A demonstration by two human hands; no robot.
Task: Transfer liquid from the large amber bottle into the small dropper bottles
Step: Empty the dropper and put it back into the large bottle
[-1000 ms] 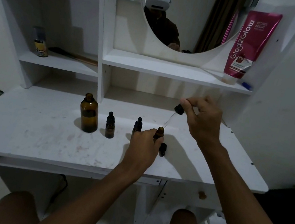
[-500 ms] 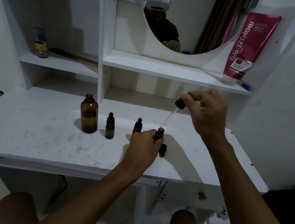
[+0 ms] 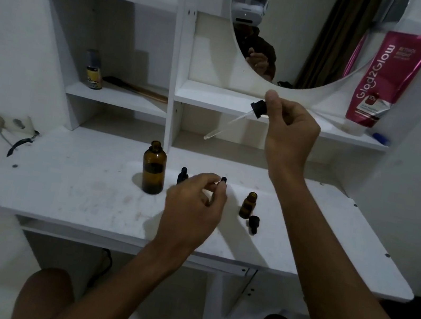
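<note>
A white counter (image 3: 64,190) with shelves and an oval mirror (image 3: 294,34) behind it fills the dim view; a pink tube (image 3: 384,79) leans on the right-hand shelf. The large amber bottle (image 3: 154,168) stands uncapped near the middle of the counter. To its right, past the left hand, an open small dropper bottle (image 3: 247,205) stands alone, with a black cap (image 3: 253,222) lying just beside its base.

The right hand (image 3: 290,133) is raised above the counter, thumb and forefinger pinched on the black bulb of a glass dropper (image 3: 234,121), whose tip slants down to the left. The left hand (image 3: 193,206) hovers low, its fingers loosely curled around a capped dropper bottle (image 3: 223,181); whether they actually grip it cannot be told. Another capped bottle (image 3: 183,175) peeks out just left of that hand.

Half a second ago the left hand clasped the open small bottle and the dropper hung right over its neck; now that bottle stands free and the dropper has been lifted away.
</note>
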